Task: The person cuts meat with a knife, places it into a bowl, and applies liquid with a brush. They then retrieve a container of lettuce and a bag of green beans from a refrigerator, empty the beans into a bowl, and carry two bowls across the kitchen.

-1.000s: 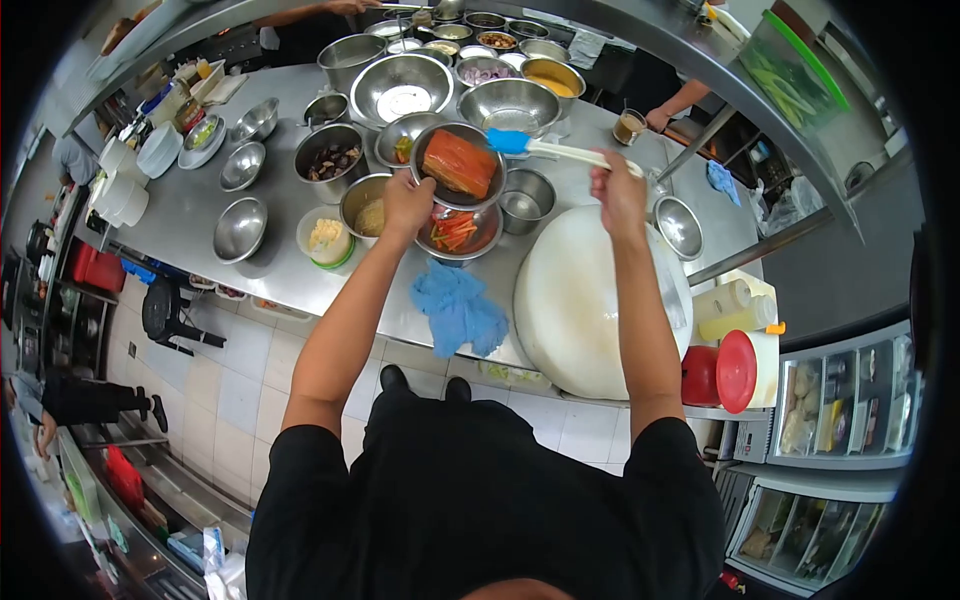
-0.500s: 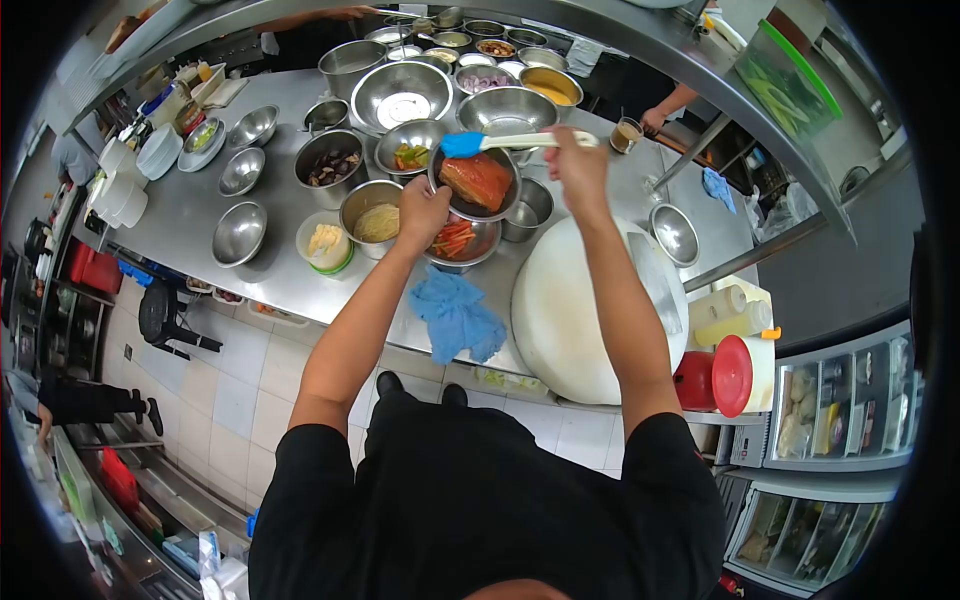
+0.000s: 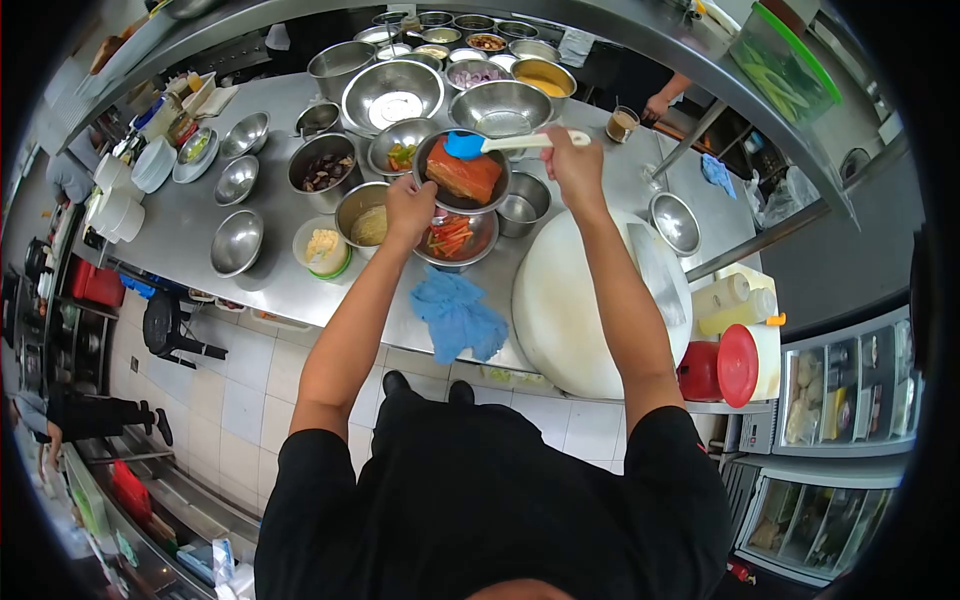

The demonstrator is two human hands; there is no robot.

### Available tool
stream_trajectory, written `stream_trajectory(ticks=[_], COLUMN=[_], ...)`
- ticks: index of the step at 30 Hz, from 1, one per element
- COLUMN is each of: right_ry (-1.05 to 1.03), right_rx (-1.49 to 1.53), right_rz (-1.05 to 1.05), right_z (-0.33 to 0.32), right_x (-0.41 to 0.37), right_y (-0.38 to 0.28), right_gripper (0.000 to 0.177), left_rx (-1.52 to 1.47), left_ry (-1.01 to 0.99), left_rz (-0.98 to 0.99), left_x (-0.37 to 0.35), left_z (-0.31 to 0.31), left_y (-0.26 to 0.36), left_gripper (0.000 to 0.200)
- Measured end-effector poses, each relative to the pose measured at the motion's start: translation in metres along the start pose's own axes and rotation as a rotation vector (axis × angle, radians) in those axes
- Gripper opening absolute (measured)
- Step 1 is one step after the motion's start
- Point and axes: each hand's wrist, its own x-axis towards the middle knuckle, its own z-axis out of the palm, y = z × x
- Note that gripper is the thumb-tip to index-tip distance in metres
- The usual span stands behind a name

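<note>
1. So in the head view, the left grip (image 3: 408,208) is clenched on the near-left rim of a metal bowl (image 3: 475,205), holding it over the desk (image 3: 285,285).
2. Sitting in that bowl is a slab of meat (image 3: 465,178), shiny and orange-red on top.
3. The right grip (image 3: 568,160) is wrapped around the pale handle of a brush (image 3: 512,143). Its blue head is right over the meat's upper edge; honestly can't tell from this angle if it's touching.
4. Just below the held bowl, and partly covered by it, there's another bowl with red-orange strips (image 3: 450,237). A bare steel pot (image 3: 523,208) is just right of that.
5. Left of the left wrist you've got a pot of pale shreds (image 3: 370,226), then a white tub (image 3: 325,262) with yellow stuff in it.
6. A crumpled blue cloth (image 3: 458,312) lies at the near edge, between the forearms, next to a big round white block (image 3: 565,310).
7. Far right side, another person's hand (image 3: 655,107) is near a cup of brown drink (image 3: 621,124).
</note>
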Motion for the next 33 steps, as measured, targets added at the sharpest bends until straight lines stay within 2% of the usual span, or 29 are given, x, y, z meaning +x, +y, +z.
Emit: stream_trajectory(ticks=[2, 4, 6, 9, 11, 13, 14, 16, 17, 18, 19, 20, 22, 24, 25, 27, 28, 30, 32, 33], right_ry=[0.037, 0.033, 0.028, 0.013, -0.014, -0.04, 0.019, 0.128, 0.184, 0.236, 0.168, 0.074, -0.028, -0.12, -0.127, -0.229, -0.233, -0.29, -0.273, -0.281], right_rx=[-0.187, -0.211, -0.095, 0.001, 0.069, -0.14, -0.312, -0.256, -0.226, -0.23, -0.158, -0.188, -0.203, -0.307, -0.305, -0.343, -0.343, -0.562, -1.027, -1.037], right_rz=[0.037, 0.06, 0.037, 0.006, 0.008, 0.062, -0.014, 0.047, 0.075, 0.039, 0.014, -0.012, 0.031, 0.217, 0.214, 0.499, 0.497, 0.528, 0.403, 0.394], right_z=[-0.023, -0.039, -0.044, -0.008, -0.007, -0.015, -0.033, -0.07, -0.089, -0.092, -0.098, -0.098, -0.088, -0.08, -0.081, -0.084, -0.087, -0.099, -0.108, -0.097], right_x=[-0.01, -0.011, -0.01, -0.004, -0.005, -0.012, -0.015, -0.007, -0.004, -0.007, -0.003, 0.0, 0.009, 0.017, 0.018, 0.021, 0.02, 0.014, 0.013, 0.015], right_y=[-0.002, -0.01, -0.014, -0.01, -0.003, 0.002, 0.005, 0.012, 0.015, 0.009, 0.015, 0.023, 0.053, 0.081, 0.086, 0.092, 0.088, 0.065, 0.043, 0.028], right_gripper=[0.021, 0.021, 0.021, 0.022, 0.022, 0.021, 0.024, 0.024, 0.024, 0.021, 0.021, 0.021, 0.023, 0.032, 0.032, 0.042, 0.042, 0.047, 0.048, 0.048], left_rx=[-0.049, -0.047, -0.024, -0.005, -0.012, -0.094, -0.028, 0.09, 0.039, 0.073, -0.095, -0.157, -0.171, -0.181, -0.191, -0.187, -0.151, -0.142, -0.145, -0.135], left_ry=[0.033, 0.035, 0.039, 0.017, 0.006, 0.022, 0.005, 0.026, 0.07, 0.092, 0.092, 0.071, 0.091, 0.152, 0.198, 0.243, 0.293, 0.342, 0.431, 0.49], left_rz=[-0.006, 0.034, 0.015, -0.001, -0.008, -0.039, -0.012, -0.004, 0.029, 0.041, -0.031, -0.024, -0.06, -0.048, -0.045, -0.007, -0.013, 0.043, 0.072, 0.082], left_x=[0.004, 0.009, 0.011, 0.014, 0.011, 0.007, -0.002, 0.0, -0.003, 0.005, 0.007, 0.005, -0.001, -0.01, -0.013, -0.011, -0.016, -0.017, -0.011, -0.012], left_z=[-0.003, -0.01, -0.012, -0.005, 0.003, 0.006, 0.002, -0.016, -0.025, -0.038, -0.049, -0.062, -0.091, -0.121, -0.139, -0.183, -0.204, -0.255, -0.312, -0.336], left_y=[-0.003, -0.008, -0.01, -0.01, -0.011, -0.003, 0.011, 0.015, 0.021, 0.012, 0.017, 0.026, 0.049, 0.076, 0.083, 0.089, 0.097, 0.102, 0.098, 0.101], left_gripper=[0.013, 0.014, 0.014, 0.014, 0.014, 0.013, 0.013, 0.015, 0.016, 0.016, 0.016, 0.007, 0.006, 0.007, 0.008, 0.008, 0.007, 0.007, 0.007, 0.008])
